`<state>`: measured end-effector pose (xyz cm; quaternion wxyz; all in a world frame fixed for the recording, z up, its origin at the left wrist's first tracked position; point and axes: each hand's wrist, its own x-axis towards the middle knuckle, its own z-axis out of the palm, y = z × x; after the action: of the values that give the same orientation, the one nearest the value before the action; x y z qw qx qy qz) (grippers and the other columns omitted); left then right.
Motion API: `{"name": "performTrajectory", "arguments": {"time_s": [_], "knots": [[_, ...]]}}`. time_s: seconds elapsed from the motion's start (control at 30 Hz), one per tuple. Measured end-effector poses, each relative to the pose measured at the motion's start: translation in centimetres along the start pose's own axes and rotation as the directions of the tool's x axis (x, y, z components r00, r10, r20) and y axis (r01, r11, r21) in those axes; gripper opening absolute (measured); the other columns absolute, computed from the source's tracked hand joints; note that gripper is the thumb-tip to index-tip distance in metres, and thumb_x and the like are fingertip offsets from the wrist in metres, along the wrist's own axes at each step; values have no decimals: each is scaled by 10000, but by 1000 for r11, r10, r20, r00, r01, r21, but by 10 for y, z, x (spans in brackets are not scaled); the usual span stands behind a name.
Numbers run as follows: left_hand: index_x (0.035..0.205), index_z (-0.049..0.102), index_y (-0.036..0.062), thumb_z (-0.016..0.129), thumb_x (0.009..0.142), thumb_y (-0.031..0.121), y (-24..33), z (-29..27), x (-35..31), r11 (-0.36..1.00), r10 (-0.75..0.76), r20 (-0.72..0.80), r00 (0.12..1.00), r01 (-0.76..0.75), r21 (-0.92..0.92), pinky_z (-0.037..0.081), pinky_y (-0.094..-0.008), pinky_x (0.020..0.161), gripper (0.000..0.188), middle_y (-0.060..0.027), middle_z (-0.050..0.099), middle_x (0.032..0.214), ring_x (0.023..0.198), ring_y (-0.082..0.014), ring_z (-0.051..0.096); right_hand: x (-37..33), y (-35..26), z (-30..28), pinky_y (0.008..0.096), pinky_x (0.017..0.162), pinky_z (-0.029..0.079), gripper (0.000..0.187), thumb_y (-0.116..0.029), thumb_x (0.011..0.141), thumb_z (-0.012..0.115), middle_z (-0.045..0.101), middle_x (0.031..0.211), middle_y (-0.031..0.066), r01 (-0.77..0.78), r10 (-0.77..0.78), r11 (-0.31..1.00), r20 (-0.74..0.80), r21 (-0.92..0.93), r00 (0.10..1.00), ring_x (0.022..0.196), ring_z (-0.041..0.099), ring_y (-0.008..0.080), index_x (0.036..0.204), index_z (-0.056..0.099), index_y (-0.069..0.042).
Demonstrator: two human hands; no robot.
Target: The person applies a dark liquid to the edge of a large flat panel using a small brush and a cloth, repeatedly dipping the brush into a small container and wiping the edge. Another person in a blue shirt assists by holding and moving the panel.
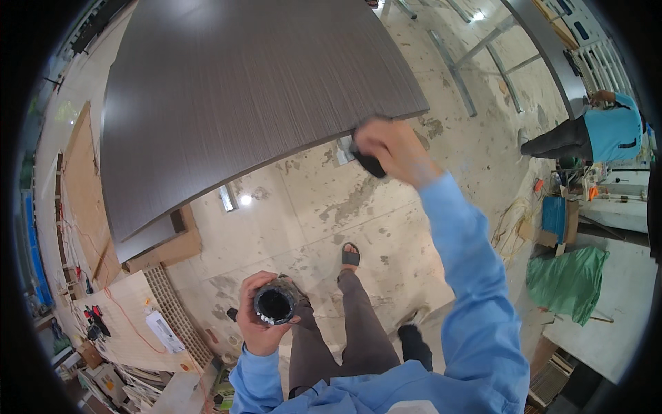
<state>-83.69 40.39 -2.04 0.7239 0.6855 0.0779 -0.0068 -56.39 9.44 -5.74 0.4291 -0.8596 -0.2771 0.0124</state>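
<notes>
My left hand [258,334] is wrapped round a small open pot [296,293] in front of my legs. Its rim is smeared, and its inside looks dark. Out to the right, my right hand [387,148] is at the near edge of a large dark wood-grain panel [227,90], close to its right corner. Closed in that hand is a black thing [370,164] with a rounded end, which hangs below the panel's edge. Motion blurs this hand, so the kind of black thing cannot be made out.
Metal frame legs [455,76] lie on the stained floor [310,207] at the far right. A co-worker in a blue top [614,131] stands by another dark panel [552,55]. Green sheeting [567,284] is at right; a light board [117,317] with tools and an orange cord is at left.
</notes>
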Motion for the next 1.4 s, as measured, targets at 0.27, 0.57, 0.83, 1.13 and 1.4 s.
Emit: {"name": "performTrajectory", "arguments": {"time_s": [0.27, 0.57, 0.83, 1.13, 1.4], "knots": [[1324, 571, 3, 1000, 670, 228, 11, 10, 7, 999, -21, -60, 998, 24, 39, 557, -427, 1035, 814, -128, 537, 1322, 1202, -289, 646, 20, 35, -119, 330, 882, 556, 181, -124, 967, 712, 777, 1013, 87, -209, 225, 974, -234, 91, 946, 962, 721, 192, 1096, 763, -8], [1324, 565, -6, 1005, 662, 349, 15, 30, 12, 996, -21, -101, 995, 30, 89, 560, -494, 1056, 871, -142, 521, 1324, 1208, -270, 606, -6, 42, -100, 358, 835, 559, 121, -32, 873, 711, 753, 967, 126, -56, 63, 998, 265, -36, 962, 914, 719, 266, 991, 736, -21], [1325, 568, 11, 1006, 670, 225, 14, 36, 19, 999, 6, -65, 998, -3, 39, 546, -416, 1034, 817, -130, 527, 1348, 1199, -306, 657, -7, 44, -157, 331, 882, 527, 194, -173, 939, 717, 770, 973, 55, -232, 232, 973, -39, 19, 972, 958, 709, 188, 1068, 755, -33], [1327, 565, 16, 993, 652, 224, 10, 36, 11, 1000, -9, -68, 998, 11, 28, 551, -471, 1065, 825, -130, 517, 1331, 1231, -282, 592, -69, 61, -117, 335, 916, 531, 132, -94, 963, 701, 768, 1063, 74, -346, 345, 938, 84, -1, 935, 1030, 707, 181, 1075, 753, -47], [1337, 559, 8, 993, 673, 284, -2, 10, 5, 997, 31, -112, 993, -23, 70, 561, -467, 1045, 840, -138, 517, 1345, 1221, -280, 609, -288, -1, 52, 317, 938, 542, 83, 3, 956, 702, 759, 1018, 79, -554, 623, 542, 140, 633, 769, 988, 702, 168, 1029, 741, 15]]}}
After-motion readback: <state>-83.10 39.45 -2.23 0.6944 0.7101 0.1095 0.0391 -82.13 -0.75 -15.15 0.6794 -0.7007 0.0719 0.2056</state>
